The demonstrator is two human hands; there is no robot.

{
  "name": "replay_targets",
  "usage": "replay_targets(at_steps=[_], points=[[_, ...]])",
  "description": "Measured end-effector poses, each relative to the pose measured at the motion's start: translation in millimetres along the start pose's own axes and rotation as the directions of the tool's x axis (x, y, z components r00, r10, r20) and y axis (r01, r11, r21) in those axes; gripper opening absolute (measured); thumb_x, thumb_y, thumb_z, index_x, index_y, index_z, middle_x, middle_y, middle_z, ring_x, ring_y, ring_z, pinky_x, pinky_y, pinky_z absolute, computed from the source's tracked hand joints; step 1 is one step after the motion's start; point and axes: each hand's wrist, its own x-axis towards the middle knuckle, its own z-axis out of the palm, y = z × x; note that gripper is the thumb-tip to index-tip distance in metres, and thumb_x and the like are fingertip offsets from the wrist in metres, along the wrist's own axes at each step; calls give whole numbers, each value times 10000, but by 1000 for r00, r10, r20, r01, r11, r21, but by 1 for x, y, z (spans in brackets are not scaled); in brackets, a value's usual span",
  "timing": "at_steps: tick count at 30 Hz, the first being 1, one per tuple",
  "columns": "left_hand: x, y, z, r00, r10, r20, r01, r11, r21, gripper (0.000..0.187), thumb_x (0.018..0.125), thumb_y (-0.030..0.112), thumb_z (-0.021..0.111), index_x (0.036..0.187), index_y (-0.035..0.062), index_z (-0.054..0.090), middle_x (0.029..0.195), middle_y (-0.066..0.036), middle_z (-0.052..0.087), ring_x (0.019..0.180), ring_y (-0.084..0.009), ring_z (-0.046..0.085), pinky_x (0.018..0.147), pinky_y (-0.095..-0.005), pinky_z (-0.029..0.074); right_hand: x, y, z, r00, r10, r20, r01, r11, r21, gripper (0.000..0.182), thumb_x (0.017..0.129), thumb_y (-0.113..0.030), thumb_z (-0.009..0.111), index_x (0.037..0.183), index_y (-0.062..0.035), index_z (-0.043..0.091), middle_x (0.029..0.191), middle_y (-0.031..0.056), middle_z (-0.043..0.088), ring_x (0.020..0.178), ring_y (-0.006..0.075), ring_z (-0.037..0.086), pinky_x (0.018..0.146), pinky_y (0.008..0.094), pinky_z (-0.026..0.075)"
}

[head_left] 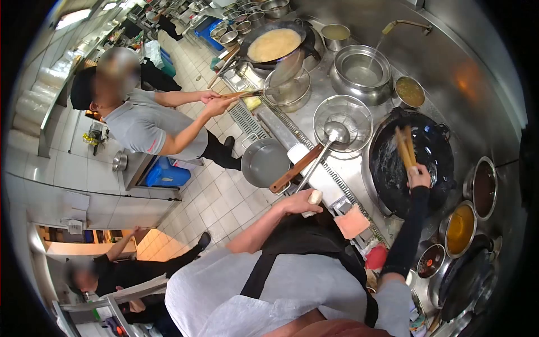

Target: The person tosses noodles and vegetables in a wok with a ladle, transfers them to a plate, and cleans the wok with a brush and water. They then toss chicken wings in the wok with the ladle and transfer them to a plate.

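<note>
Closest in, the left hand [296, 204] is up by the apron, fingers curled firmly round a pale bundle [312, 204] that looks like folded cloth, compact enough to manage one-handed. And over to the right hand [419, 176]: fingers pressed together round the near end of a bamboo brush [405, 147], its blurred far part down inside the black wok [393, 199]! That's where the brush is, within the wok's rim, and the end grip probably buys reach while sparing the knuckles from the metal.

Just beside the wok, a metal bowl of yellow liquid [461, 228] sits in easy range of the right arm, presumably for quick access. A pink cloth [352, 222] lies along the near edge of the worktop [387, 223], handy for either side. Look at the ladle [337, 133], its head nested in the round strainer [359, 121]: the mesh seems to serve as its rest, and both handles point back this way, ready to grab.

Farther out, a tap [405, 23] runs straight into a wide-mouthed pot [362, 90], set squarely beneath to catch the stream. Across the way, a co-worker [147, 121] has both hands on a long handle, and beyond, another wok [275, 45] holds something pale yellow.
</note>
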Motion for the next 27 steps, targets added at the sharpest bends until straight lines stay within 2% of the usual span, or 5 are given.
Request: replay_targets(at_steps=[8, 12, 14, 22, 27], points=[[-4, 1, 0, 1000, -6, -11, 5, 998, -62, 719, 806, 420, 839, 1330, 3, 576, 1183, -135, 678, 1091, -228, 636, 962, -350, 494, -155, -22, 6, 985, -168, 31, 164, 879, -448, 321, 798, -241, 766, 1063, -77, 693, 957, 204, 731, 932, 376, 724, 857, 438, 552], [1, -21, 8, 999, -34, 3, 34, 999, -10, 720, 812, 443, 825, 1332, 10, 578, 1188, -144, 681, 1095, -237, 640, 967, -357, 494, -49, -8, -4, 977, -213, 28, 196, 826, -528, 312, 814, -230, 758, 1055, -44, 688, 927, 210, 732, 881, 390, 722, 815, 457, 552], [1, 0, 10, 999, 2, 37, -4, 999, 49, 714, 815, 447, 821, 1330, 14, 581, 1188, -146, 684, 1094, -246, 643, 964, -359, 496, -12, -38, 9, 989, 64, -136, -87, 982, -166, 319, 815, -255, 762, 1052, -52, 695, 916, 211, 731, 851, 390, 722, 784, 470, 551], [-14, 12, 4, 999, -30, -26, 29, 998, -53, 777, 782, 481, 839, 1344, 11, 579, 1194, -163, 687, 1108, -263, 650, 981, -374, 495, -150, -21, 12, 982, -177, 59, 185, 879, -441, 301, 799, -235, 776, 1035, -68, 691, 969, 212, 729, 969, 393, 716, 866, 440, 549], [-11, 14, 7, 987, -159, -12, 159, 987, 20, 773, 779, 442, 852, 1312, -41, 569, 1163, -163, 694, 1052, -236, 658, 925, -360, 524, 7, 22, -9, 917, -386, 106, 384, 776, -500, 319, 941, -319, 622, 1055, -33, 705, 936, 222, 723, 926, 388, 703, 799, 508, 535]])
